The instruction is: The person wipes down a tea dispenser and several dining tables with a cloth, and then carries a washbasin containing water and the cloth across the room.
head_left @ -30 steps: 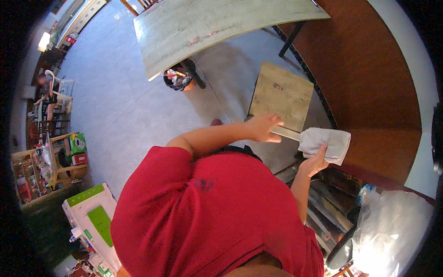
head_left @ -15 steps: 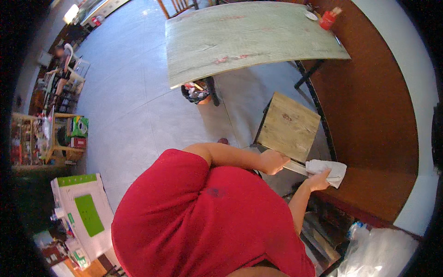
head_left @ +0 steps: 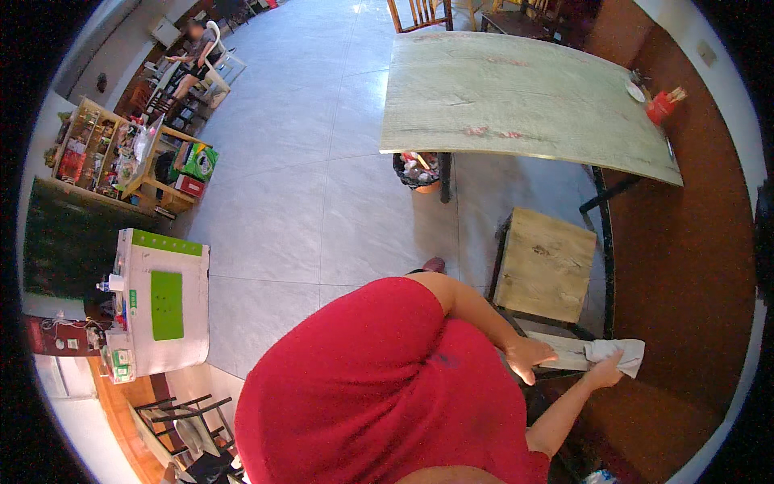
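My right hand (head_left: 603, 373) presses a folded white cloth (head_left: 633, 355) onto the right end of a pale wood-look board (head_left: 563, 352). My left hand (head_left: 528, 355) is at the board's left end, thumb and fingers apart; whether it touches the board I cannot tell. What the board belongs to is largely hidden by my arms and red shirt (head_left: 379, 387). Just beyond it stands a square stool or chair seat (head_left: 546, 262) with a wood-grain top and dark frame.
A long pale table (head_left: 516, 97) stands ahead, a red chopstick holder (head_left: 661, 106) at its right end. Under it is a lined waste bin (head_left: 417, 171). Brown wall panelling (head_left: 673, 266) runs along the right. A white chest (head_left: 165, 302) and a seated person (head_left: 200, 56) are on the left.
My left hand has gone from closed at the board's edge to spread fingers. More of the board's flat face shows. My right hand keeps the cloth, and the whole view has shifted.
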Motion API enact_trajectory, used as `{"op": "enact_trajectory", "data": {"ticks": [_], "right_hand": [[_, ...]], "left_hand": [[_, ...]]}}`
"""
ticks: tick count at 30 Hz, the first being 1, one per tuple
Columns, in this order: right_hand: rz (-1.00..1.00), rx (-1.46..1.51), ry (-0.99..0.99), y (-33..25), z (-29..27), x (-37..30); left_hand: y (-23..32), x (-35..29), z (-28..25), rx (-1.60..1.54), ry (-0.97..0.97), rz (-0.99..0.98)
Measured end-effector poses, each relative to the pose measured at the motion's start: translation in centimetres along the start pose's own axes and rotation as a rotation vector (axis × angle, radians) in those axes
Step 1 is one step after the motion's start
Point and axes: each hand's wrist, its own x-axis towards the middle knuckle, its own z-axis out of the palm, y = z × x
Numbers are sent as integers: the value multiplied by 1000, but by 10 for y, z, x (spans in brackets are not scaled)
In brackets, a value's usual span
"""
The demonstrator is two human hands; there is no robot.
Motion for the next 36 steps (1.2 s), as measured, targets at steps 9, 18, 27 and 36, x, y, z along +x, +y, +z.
{"op": "enact_trajectory", "data": {"ticks": [9, 18, 27, 36], "right_hand": [[-414, -705, -49, 82, 4, 72], [-163, -870, 86, -12, 7, 8], [-91, -849, 53, -32, 14, -6], [-198, -925, 136, -44, 28, -5]], "left_hand": [[-92, -19, -84, 132, 266, 184], [-201, -170, -316, 589, 962, -354], [-215, -224, -378, 694, 973, -656], [-218, -227, -365, 862, 888, -688]]}}
